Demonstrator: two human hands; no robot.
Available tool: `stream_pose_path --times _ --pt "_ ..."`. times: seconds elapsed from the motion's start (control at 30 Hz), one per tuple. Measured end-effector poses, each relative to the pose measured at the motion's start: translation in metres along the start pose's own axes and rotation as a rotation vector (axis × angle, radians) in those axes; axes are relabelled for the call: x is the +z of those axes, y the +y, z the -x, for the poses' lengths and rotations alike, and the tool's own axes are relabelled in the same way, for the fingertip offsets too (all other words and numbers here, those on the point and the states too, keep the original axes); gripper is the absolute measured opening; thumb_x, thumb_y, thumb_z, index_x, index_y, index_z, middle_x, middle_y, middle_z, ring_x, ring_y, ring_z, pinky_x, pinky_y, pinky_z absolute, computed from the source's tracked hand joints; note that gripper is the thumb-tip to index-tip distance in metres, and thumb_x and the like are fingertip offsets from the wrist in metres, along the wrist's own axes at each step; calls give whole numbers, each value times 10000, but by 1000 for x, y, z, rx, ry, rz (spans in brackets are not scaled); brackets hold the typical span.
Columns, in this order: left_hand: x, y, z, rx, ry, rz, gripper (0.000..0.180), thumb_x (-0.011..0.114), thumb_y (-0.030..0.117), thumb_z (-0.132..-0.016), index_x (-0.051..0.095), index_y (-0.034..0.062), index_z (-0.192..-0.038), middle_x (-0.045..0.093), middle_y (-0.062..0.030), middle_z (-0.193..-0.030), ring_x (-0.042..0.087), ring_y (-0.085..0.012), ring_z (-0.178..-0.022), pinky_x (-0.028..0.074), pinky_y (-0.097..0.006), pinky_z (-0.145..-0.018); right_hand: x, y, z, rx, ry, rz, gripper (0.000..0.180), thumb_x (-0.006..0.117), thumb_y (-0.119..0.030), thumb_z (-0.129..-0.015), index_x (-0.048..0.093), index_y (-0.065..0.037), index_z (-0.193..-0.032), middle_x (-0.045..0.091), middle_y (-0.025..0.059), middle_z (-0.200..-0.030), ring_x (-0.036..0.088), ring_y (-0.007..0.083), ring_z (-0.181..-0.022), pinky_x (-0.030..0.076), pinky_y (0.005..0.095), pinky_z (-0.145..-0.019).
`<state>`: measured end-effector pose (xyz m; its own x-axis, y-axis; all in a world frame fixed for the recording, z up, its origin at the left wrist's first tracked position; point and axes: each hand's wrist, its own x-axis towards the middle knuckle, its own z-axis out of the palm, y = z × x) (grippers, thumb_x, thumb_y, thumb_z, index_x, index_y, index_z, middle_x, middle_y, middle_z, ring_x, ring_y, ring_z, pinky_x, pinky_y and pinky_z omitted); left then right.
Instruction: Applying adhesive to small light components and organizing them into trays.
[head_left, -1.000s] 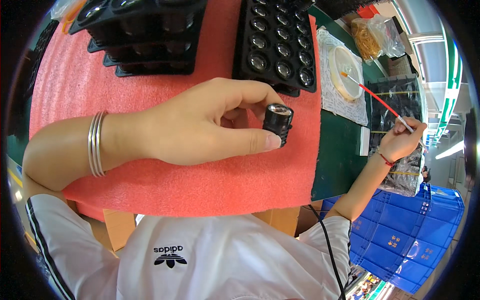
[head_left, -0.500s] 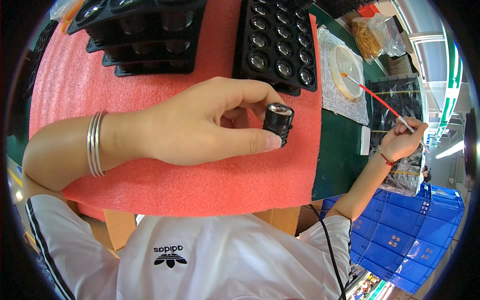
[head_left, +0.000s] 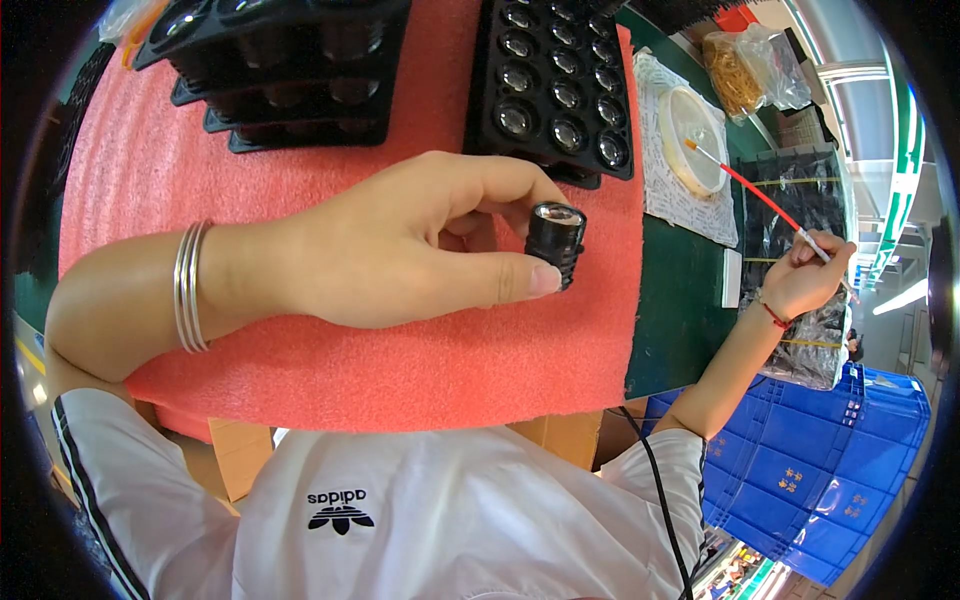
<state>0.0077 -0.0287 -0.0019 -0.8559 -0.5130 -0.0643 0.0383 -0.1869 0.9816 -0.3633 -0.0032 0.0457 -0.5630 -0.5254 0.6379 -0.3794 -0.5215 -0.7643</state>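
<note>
Thumb and fingers of my left hand (head_left: 420, 240) grip a short black cylinder with a glassy top, which looks like a flashlight head (head_left: 556, 243). It is held upright above the pink foam mat (head_left: 420, 375). Off to the right, my right hand (head_left: 808, 275) is closed round a thin brush (head_left: 765, 203) with a red and silver handle. The orange brush tip is over a round, shallow, pale dish (head_left: 672, 135), at its inner area. Whether the tip touches the dish I cannot tell.
Beyond my left hand stands a black tray (head_left: 545, 105) with several lens-topped parts. Stacked black trays (head_left: 300, 60) are at the far left. The dish rests on a printed cloth (head_left: 690, 222). Plastic-wrapped black goods (head_left: 800, 200) and blue crates (head_left: 800, 470) lie at the right.
Almost nothing differs. The black cylinder has shifted very slightly up in my left hand, and the brush tip has moved a touch to the right over the dish.
</note>
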Motion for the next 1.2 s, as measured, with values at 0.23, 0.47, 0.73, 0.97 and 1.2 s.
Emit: stream_pose_path --times 0.23,0.47,0.73,0.97,1.2 --pt "0 0 0 -26 8 1 294 578 54 -809 480 19 -1084 511 0 -938 477 -54 -881 408 -212 -788 2 0 0 -11 9 12 380 390 -257 -907 464 -31 -611 407 59 -519 303 102 -446 271 229 -460" --pt "-1 -3 0 -4 -2 -2 296 577 55 -809 478 19 -1086 509 2 -930 473 -52 -877 405 -209 -783 5 -2 2 -60 85 -48 340 417 -219 -882 455 -32 -599 394 70 -510 294 108 -437 257 233 -447" --pt "-1 -2 0 -14 -1 10 306 584 66 -807 477 18 -1089 511 2 -938 475 -54 -883 402 -209 -790 -2 0 -3 -30 89 -43 337 446 -221 -865 458 -25 -590 375 62 -496 290 109 -432 258 237 -443" --pt "0 1 1 -46 12 -1 306 587 75 -810 478 18 -1090 511 1 -934 477 -57 -881 402 -211 -790 -1 1 -4 6 123 10 356 429 -239 -884 468 -11 -613 381 54 -511 302 107 -448 275 230 -462" --pt "0 1 1 -29 5 -13 305 588 80 -811 477 16 -1088 507 -1 -930 474 -58 -874 398 -211 -786 2 3 -6 46 138 87 354 433 -297 -897 500 5 -724 411 43 -559 384 115 -502 302 214 -479"
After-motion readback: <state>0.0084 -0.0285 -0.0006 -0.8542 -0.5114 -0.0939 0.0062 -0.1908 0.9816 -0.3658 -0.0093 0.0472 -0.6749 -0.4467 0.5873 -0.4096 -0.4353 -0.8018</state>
